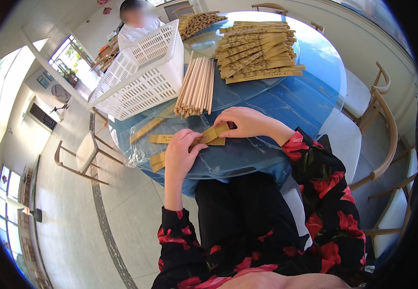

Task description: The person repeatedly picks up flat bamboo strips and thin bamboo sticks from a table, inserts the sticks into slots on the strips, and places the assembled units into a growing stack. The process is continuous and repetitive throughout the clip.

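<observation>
Near the front edge of the table, a narrow brown paper chopstick sleeve is pinched between both my hands. My left hand grips its lower left end, with fingers and thumb closed. The upper right end is in my right hand, thumb against fingertips. Under and beside my left hand lie loose paper sleeves, one of them a flat sleeve. Just beyond my hands rests a bundle of pale wooden chopsticks. Whether any chopstick is inside the held sleeve, I cannot tell.
A white slatted plastic basket stands at the left on the blue glass-topped table. Large stacks of brown sleeves lie at the far right, and another pile farther back. Wooden chairs surround the table. A person sits opposite.
</observation>
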The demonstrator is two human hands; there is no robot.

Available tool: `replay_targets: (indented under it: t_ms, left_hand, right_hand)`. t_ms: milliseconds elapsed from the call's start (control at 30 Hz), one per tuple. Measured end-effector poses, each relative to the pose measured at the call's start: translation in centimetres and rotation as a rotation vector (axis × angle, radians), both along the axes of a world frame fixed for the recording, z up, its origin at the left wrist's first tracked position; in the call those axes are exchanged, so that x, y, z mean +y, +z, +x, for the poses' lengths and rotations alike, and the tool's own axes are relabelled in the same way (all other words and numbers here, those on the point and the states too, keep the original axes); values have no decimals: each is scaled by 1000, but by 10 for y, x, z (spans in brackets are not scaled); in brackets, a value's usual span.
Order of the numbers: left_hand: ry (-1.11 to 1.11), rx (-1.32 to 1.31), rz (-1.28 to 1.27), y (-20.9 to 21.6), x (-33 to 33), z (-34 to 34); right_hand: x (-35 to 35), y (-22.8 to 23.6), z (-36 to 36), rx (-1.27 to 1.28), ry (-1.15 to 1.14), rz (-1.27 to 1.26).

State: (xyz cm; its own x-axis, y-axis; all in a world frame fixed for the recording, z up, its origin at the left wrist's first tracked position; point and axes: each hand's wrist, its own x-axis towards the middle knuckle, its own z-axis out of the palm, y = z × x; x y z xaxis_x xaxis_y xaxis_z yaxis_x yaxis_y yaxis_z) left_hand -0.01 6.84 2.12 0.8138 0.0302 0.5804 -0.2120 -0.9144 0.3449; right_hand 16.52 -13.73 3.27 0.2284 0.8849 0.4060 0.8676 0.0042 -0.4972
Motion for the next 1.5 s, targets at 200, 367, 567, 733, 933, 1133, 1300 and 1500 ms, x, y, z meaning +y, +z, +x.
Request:
replay_targets:
  t_ms: [200, 367, 567, 733, 933, 1133, 1300, 1500]
  left_hand:
    - [19, 63, -38, 5, -4, -3]
    - [17, 45, -9, 7, -7, -2]
    - [10, 25, 14, 2, -2, -2]
    - [-3, 9, 7, 1, -1, 0]
    - [-11, -18, 1, 0, 0, 0]
    - [-17, -35, 3, -1, 1, 0]
    - [-26, -50, -2, 1, -2, 1]
    - [-15, -71, 10, 2, -4, -1]
  right_hand:
    - [0, 2, -3, 28, -34, -14]
    - [-1, 3, -6, 38, -71, 0]
    - [2, 3, -8, 59, -88, 16]
    - [1, 5, -9, 69, -110, 11]
    - [2, 1, -6, 76, -87, 59]
    - [3, 4, -7, 95, -83, 39]
    - [2, -1, -4, 81, -87, 60]
    - [5, -5, 0, 69, -98, 104]
